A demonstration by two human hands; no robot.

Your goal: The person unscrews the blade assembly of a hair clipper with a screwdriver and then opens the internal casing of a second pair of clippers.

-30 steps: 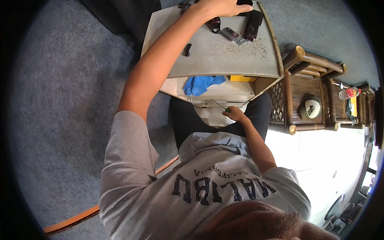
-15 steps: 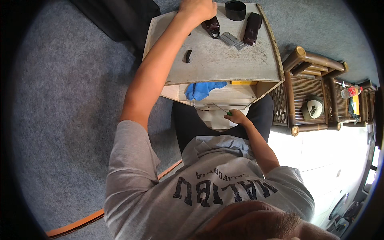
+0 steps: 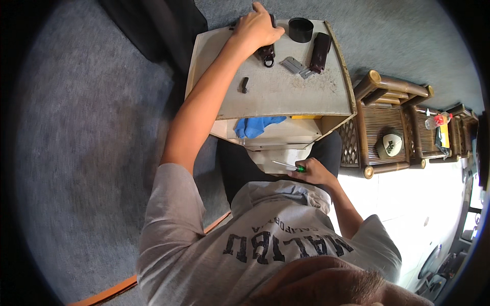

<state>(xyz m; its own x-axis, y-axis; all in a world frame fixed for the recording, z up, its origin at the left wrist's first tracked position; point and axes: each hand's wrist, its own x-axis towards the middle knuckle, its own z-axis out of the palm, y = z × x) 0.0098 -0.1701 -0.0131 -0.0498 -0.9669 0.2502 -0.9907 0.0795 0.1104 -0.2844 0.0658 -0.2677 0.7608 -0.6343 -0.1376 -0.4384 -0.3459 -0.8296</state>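
Note:
My left hand lies over the far part of a dark hair clipper on the cabinet top, thumb and one finger stretched apart. The clipper's hanging loop end points toward me; my hand hides much of the rest. Above my lap, my right hand is closed round a screwdriver with a green handle, its shaft pointing left. To the right of the clipper lie a metal blade plate, a smaller toothed blade and a dark clipper casing. A small black lever lies nearer me.
A black round cup stands at the back of the pale cabinet. In its open front are a blue cloth and something yellow. Bamboo chairs at the right hold a cap and a bottle.
My right hand has drawn the screwdriver back from the cabinet front toward my lap. The fingers of my left hand have spread, and the clipper has shifted slightly left.

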